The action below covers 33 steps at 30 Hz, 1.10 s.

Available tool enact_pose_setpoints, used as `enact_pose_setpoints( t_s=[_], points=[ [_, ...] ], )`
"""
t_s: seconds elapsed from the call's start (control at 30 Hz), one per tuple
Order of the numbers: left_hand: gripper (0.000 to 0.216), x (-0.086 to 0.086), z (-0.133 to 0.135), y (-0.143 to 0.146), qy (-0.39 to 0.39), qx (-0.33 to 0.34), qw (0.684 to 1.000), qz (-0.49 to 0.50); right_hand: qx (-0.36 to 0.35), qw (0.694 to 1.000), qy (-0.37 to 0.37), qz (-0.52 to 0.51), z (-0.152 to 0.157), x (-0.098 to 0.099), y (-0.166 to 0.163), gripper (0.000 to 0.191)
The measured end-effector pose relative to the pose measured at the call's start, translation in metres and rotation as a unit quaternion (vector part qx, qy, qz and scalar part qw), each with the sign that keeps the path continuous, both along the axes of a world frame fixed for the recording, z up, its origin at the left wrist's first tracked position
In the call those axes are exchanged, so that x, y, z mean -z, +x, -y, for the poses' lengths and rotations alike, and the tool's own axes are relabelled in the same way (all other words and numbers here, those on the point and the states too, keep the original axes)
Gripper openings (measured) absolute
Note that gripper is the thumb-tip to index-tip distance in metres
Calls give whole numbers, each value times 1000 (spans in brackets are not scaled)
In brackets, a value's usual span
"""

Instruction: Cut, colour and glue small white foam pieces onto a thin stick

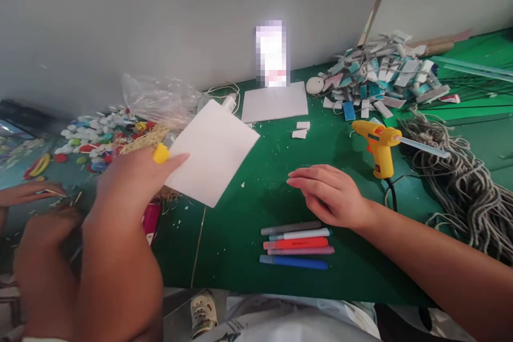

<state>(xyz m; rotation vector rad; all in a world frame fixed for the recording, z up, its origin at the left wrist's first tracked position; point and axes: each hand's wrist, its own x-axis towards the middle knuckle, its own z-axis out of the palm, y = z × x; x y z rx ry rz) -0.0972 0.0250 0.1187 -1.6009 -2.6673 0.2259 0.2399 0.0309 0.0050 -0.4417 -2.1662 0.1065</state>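
A blank white board (pixel 212 155) is tilted above the green table, pinched along its left edge by my left hand (pixel 132 176). The thumb lies on the board's face, and my other fingers are hidden behind the hand. A small yellow object (pixel 161 153) shows at that hand; its kind is unclear. My right hand (pixel 331 192) hovers over the table with fingers loosely bent and nothing visible in them. Just below it lie several markers: grey (pixel 290 228), pale blue (pixel 300 234), red (pixel 295 243), pink (pixel 300 250) and blue (pixel 294 262).
A yellow glue gun (pixel 377 141) stands right, beside grey cord (pixel 452 181). Behind are a scrap pile (pixel 377 77), another white board (pixel 274 104), two white offcuts (pixel 300 131) and a bright, blurred screen (pixel 274 53). Left are bottle caps (pixel 92 131) and another person's hand (pixel 34 192).
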Motion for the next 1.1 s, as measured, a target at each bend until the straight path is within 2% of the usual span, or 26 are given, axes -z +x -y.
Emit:
enact_pose_setpoints(
  t_s=[0.03, 0.07, 0.13, 0.23, 0.33, 0.43, 0.5, 0.57, 0.67, 0.8, 0.87, 1.0, 1.1],
  points=[
    [46, -1, 1, 11, -39, -15, 999, -12, -2, 1000, 4, 0, 0, -1, 0, 31],
    [45, 0, 0, 23, -71, 3, 997, 5, -6, 1000, 10, 2, 1, -1, 0, 31],
    [44, 9, -5, 51, -105, 49, 992, 45, -15, 1000, 26, 7, 3, -3, 0, 30],
    [44, 29, -21, 84, -129, 155, 976, 78, -34, 998, 33, 33, 6, -3, -1, 27],
    [36, 47, -35, 97, -80, 223, 964, 118, -40, 995, -4, 95, 7, 1, -5, 26],
    [36, 55, -41, 93, 51, 257, 946, 190, -17, 978, -83, 193, 6, 7, -8, 42],
    [40, 58, -42, 86, 100, 257, 919, 283, -6, 963, -124, 238, 4, 10, -10, 51],
    [39, 62, -43, 79, 81, 240, 888, 383, -2, 955, -146, 259, 3, 11, -10, 56],
    [19, 69, -42, 77, 28, 213, 847, 487, -3, 951, -159, 265, 1, 10, -11, 59],
    [44, 80, -41, 79, 29, 178, 767, 615, -5, 951, -162, 264, 0, 8, -11, 58],
    [54, 83, -41, 77, 42, 161, 757, 631, -4, 950, -162, 267, 0, 8, -11, 58],
    [48, 80, -44, 71, 102, 155, 770, 610, 4, 953, -147, 264, 1, 9, -10, 57],
    [51, 75, -46, 69, 156, 167, 756, 613, 23, 959, -120, 256, 2, 9, -10, 56]
  ],
)
